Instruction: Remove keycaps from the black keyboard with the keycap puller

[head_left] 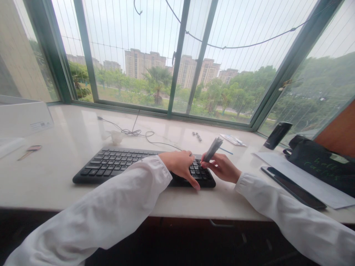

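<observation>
From the head view, we look down at two bare hands over one black keyboard (144,168) on a white table (55,188). The right hand (220,167) has its grip clamped on one grey stick (212,149), held between thumb and fingers, with the stick's lower end just above the keyboard's right end and its upper end tilted away from us. The left hand (179,166) lies over the same end with its grip apart, holding nothing, its fingers on the keys and its thumb reaching down past the front edge. White sleeves (97,210) cover both forearms.

Beyond the keyboard lie one black cable (130,132), one white cup (117,137), two small dark items (196,136), one packet (232,139) and one blue stick (226,150). To the right are one black flask (277,135), one black bag (318,166) with green lettering, and one phone (292,187) on a white sheet (302,173). To the left are one white box (23,118) and one small key (29,150).
</observation>
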A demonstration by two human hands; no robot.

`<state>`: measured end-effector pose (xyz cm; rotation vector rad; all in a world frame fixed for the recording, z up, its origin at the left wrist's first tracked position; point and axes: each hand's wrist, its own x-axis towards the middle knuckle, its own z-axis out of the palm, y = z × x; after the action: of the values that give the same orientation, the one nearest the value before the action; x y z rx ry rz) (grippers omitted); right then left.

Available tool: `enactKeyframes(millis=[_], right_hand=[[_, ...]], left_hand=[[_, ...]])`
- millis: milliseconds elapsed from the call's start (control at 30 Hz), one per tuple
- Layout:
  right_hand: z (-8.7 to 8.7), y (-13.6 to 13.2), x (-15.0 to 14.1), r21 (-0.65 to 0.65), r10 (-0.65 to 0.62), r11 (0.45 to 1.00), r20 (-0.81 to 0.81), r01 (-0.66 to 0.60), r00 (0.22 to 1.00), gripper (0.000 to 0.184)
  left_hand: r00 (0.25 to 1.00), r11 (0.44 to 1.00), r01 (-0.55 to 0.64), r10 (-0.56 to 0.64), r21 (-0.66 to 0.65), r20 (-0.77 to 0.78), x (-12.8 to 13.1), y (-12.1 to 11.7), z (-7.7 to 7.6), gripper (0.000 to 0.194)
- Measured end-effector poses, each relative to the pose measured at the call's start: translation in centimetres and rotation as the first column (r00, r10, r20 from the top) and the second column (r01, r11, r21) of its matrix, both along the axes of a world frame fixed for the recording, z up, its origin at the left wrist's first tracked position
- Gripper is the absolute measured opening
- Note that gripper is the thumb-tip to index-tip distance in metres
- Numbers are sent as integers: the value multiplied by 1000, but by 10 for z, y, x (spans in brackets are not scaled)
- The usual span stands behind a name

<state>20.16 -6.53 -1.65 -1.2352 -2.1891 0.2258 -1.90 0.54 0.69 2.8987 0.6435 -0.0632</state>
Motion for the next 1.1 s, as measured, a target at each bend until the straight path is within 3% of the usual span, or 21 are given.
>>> enactKeyframes(millis=[467,767,1100], right_hand=[[-4,2,2,-88,-6,996,-118,-4,993,24],[-1,2,5,1,28,1000,6,-28,1000,22],[-2,7,3,-252,-47,968,-214,-9,976,28]], left_hand=[[1000,1000,-6,6,-9,-7,0,-2,2,110],[1000,1000,-10,10,-13,-2,0,-3,3,110],[1000,1000,-1,2,-14,20,-1,-1,1,106]])
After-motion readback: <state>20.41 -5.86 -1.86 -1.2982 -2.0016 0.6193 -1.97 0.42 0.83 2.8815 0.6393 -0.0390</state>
